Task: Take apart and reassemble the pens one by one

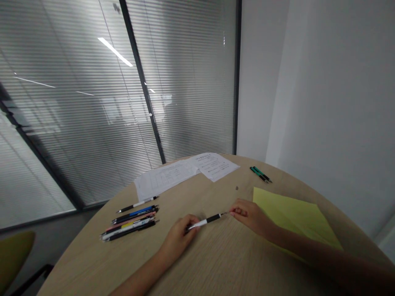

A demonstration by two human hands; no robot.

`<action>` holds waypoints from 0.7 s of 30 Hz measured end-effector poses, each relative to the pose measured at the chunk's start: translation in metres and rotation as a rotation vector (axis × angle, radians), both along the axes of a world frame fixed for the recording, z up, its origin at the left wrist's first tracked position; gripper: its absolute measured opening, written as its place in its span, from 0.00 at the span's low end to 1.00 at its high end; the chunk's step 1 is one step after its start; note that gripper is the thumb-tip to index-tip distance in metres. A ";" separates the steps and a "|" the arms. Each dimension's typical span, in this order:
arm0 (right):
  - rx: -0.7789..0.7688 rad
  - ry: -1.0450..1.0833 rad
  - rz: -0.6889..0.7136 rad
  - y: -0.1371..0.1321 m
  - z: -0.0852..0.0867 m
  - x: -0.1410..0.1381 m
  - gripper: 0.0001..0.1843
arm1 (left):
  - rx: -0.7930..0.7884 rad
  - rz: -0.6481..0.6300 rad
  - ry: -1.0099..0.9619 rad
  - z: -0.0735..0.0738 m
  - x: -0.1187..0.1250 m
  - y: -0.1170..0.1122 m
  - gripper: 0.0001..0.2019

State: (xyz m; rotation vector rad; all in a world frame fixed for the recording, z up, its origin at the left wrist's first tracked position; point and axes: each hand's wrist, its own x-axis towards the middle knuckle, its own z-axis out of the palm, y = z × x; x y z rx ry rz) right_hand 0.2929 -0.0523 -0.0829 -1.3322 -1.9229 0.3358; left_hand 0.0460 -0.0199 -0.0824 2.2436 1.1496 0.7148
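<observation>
A white pen with a black grip (207,221) lies slantwise just above the table, its tip end pointing right. My left hand (181,233) is closed round its rear end. At the tip end, the thumb and fingers of my right hand (249,214) are pinched together. Something thin and dark shows between the black grip and those fingertips; whether it is the pen's own tip or a separate small part, I cannot tell. Beyond the right hand a tiny dark piece (236,188) rests on the wood.
Several pens (131,222) lie side by side at left. Two green pens (261,174) are at the far right. Printed sheets (173,174) cover the back edge of the round table (210,267). Yellow paper (296,213) lies partly under my right forearm. A yellow chair (15,259) stands lower left.
</observation>
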 end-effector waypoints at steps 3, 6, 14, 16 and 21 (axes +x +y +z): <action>-0.006 -0.029 0.001 -0.002 0.000 -0.002 0.04 | 0.001 0.001 0.023 0.003 0.001 -0.002 0.08; 0.010 -0.053 0.006 -0.004 0.002 -0.003 0.04 | -0.007 -0.004 0.032 0.004 0.001 -0.003 0.08; 0.080 -0.031 -0.042 -0.004 0.004 0.002 0.03 | -0.015 -0.009 -0.001 0.003 0.001 -0.002 0.08; 0.074 -0.033 -0.029 -0.004 0.003 0.002 0.03 | -0.023 -0.009 0.010 0.003 0.001 -0.002 0.08; 0.064 -0.066 0.017 -0.005 -0.001 -0.003 0.04 | -0.001 -0.032 0.038 0.000 -0.001 -0.001 0.07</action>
